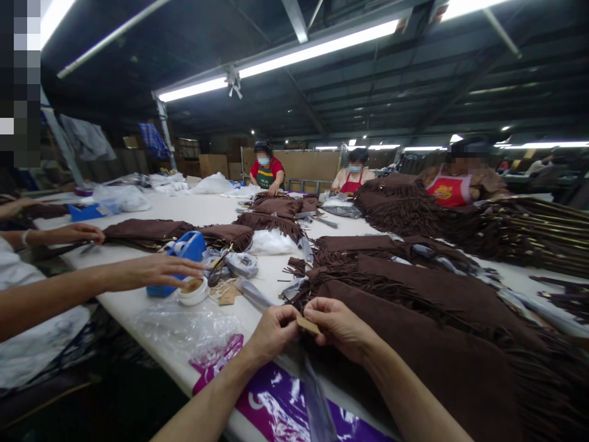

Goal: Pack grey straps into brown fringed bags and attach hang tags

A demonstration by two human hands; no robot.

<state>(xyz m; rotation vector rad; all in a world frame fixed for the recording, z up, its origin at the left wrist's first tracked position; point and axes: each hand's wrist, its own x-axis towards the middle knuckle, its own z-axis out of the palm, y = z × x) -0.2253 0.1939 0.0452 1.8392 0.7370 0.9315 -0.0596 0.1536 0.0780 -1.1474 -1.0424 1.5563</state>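
Between my two hands, low in the middle of the view, is a small tan tag. My left hand pinches its left end, and my right hand pinches its right side. Beneath and beside them lies a dark brown fringed suede piece, spread to the right. A strip of grey wrapping hangs just below my hands, over a shiny purple plastic bag. More tan tags with white strings rest on the table to the left.
A co-worker's hand reaches over a white round container beside a blue tape dispenser. Clear plastic lies on the white table. Brown fringed stacks rise at right; people work across the table.
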